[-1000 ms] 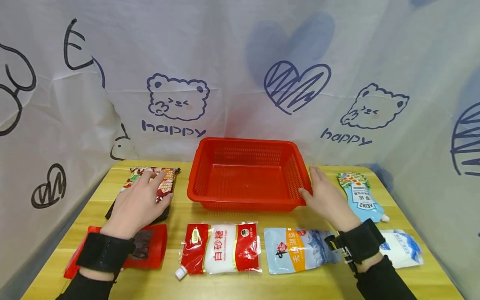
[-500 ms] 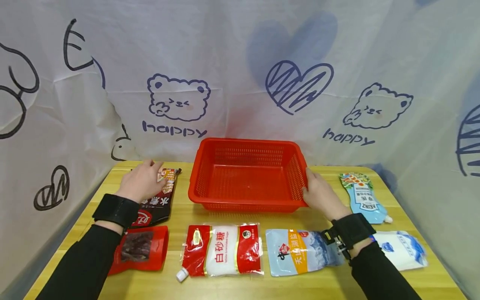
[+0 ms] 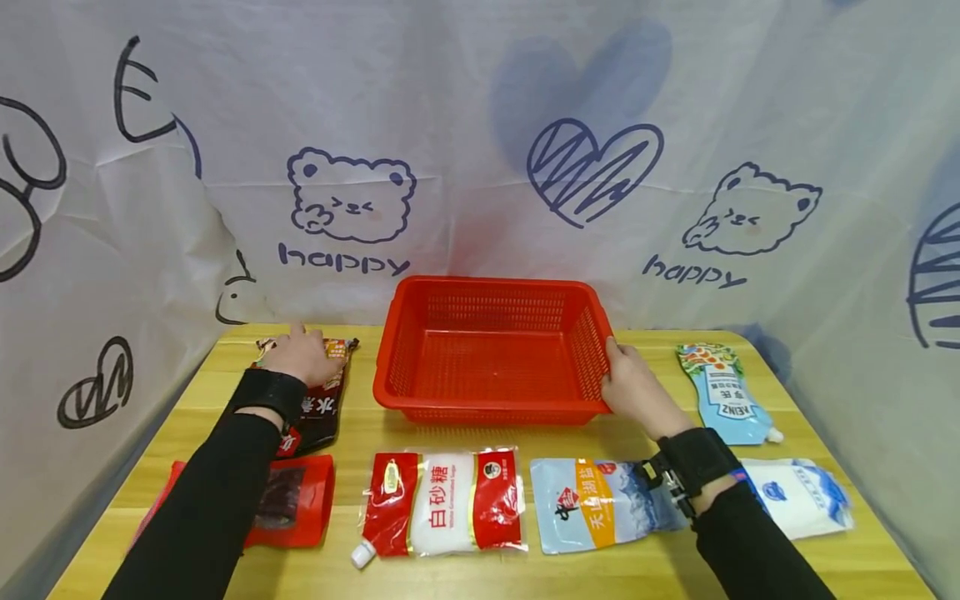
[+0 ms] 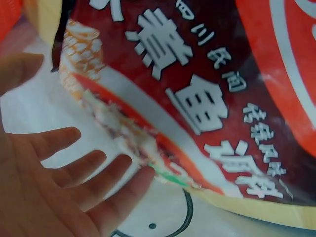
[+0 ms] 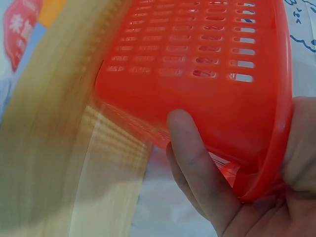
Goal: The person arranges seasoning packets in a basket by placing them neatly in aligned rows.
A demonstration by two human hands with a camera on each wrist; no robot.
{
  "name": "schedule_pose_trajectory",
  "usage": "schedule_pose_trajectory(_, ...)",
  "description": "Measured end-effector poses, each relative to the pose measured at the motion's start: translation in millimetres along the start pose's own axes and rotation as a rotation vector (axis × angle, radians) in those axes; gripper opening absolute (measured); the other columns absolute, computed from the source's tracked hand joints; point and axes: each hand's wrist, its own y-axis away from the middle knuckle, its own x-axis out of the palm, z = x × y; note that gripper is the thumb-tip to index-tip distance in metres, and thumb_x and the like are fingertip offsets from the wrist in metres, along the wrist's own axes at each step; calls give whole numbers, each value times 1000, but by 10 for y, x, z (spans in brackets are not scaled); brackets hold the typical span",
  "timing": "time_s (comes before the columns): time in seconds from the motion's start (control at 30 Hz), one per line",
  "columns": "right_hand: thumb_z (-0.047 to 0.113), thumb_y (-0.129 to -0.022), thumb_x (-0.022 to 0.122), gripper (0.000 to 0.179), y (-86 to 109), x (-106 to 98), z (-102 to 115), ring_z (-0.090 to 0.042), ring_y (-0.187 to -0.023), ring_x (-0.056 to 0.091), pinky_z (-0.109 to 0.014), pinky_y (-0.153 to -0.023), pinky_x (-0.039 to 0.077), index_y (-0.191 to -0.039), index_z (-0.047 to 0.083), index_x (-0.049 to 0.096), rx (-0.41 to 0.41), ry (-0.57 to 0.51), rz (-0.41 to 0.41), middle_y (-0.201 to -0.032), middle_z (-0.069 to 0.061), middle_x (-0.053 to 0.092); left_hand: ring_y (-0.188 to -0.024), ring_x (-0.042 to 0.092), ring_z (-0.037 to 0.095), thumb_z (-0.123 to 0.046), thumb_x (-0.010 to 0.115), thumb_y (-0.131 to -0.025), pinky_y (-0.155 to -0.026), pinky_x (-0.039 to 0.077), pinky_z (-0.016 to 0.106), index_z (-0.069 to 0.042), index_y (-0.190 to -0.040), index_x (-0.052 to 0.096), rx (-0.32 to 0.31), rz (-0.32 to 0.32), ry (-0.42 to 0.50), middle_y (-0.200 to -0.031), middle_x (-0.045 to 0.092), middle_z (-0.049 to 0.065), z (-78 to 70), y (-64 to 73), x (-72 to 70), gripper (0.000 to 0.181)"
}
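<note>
My left hand point(image 3: 303, 354) is over the far end of a dark red-brown seasoning packet point(image 3: 324, 417), which lies at the table's back left. The left wrist view shows the packet's printed face point(image 4: 197, 103) close beside that hand point(image 4: 84, 182), its fingers spread and loosely bent. Whether the fingertips touch the packet, I cannot tell. At the right end of the red plastic basket point(image 3: 491, 406), my right hand point(image 3: 637, 387) grips the rim. In the right wrist view its fingers point(image 5: 197, 163) lie under the rim along the slotted outer wall.
Along the front lie a red pouch point(image 3: 307, 504) partly under my left sleeve, a white sugar bag point(image 3: 442, 500), a blue salt bag point(image 3: 592, 504) and a white-and-blue bag point(image 3: 802, 500). A Heinz pouch point(image 3: 727, 396) lies back right. A cloth backdrop point(image 3: 480, 125) stands behind.
My left hand has moved forward and slightly right along the packet, uncovering its near half. The right hand has closed its fingers around the basket's rim; the basket stays about where it was.
</note>
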Motion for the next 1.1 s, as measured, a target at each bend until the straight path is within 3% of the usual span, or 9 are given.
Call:
schedule_pose_trajectory(0.2,-4,-101,53,65,-3,-8,22,-41,-107,57,-52,-94,56,-159,-11,24,9,1,13,-141,-35,45,-129,36,67,-54,61,-95,-100,43,74,19,-143,36,-88,105,-20,-137,35,46,-118,-10,42,91)
schedule_pose_trajectory(0.33,-4,-101,54,66,8,-10,25,-40,-106,57,-49,-90,57,-160,-9,23,21,-12,25,-142,-34,44,-133,30,73,-50,65,-92,-103,41,75,22,-145,31,-101,115,-61,-141,29,52,-159,-73,104,96)
schedule_pose_trajectory(0.43,-4,-101,54,67,15,-6,23,-39,-106,57,-48,-89,57,-160,-9,22,23,-22,31,-142,-34,43,-128,39,70,-48,66,-91,-105,41,72,24,-142,35,-92,113,-106,-139,35,53,-153,-151,162,93)
schedule_pose_trajectory(0.6,-4,-101,53,66,6,9,13,-39,-105,57,-47,-87,58,-160,-10,22,19,-8,26,-141,-34,43,-110,58,56,-37,71,-86,-97,49,67,18,-119,52,-85,50,-141,-119,55,46,-136,-236,235,67)
schedule_pose_trajectory(0.8,-5,-101,52,67,-11,20,11,-39,-104,57,-46,-85,58,-160,-11,21,26,11,24,-141,-35,43,-100,65,53,-16,59,-92,-85,54,64,14,-104,52,-74,-78,-121,-106,61,42,-176,-170,240,33)
schedule_pose_trajectory(0.97,-5,-101,53,68,-19,15,9,-39,-104,58,-46,-86,58,-160,-10,20,26,3,30,-140,-34,44,-91,68,48,-8,58,-95,-77,57,60,12,-102,53,1,-102,-96,-97,63,35,-145,-80,151,21)
schedule_pose_trajectory(1.1,-4,-102,54,68,-34,2,-8,-37,-102,59,-44,-83,59,-160,-10,19,19,-4,35,-139,-34,45,-86,70,46,0,61,-92,-72,58,58,10,-103,57,85,-101,-80,-96,68,31,-39,-123,121,15)
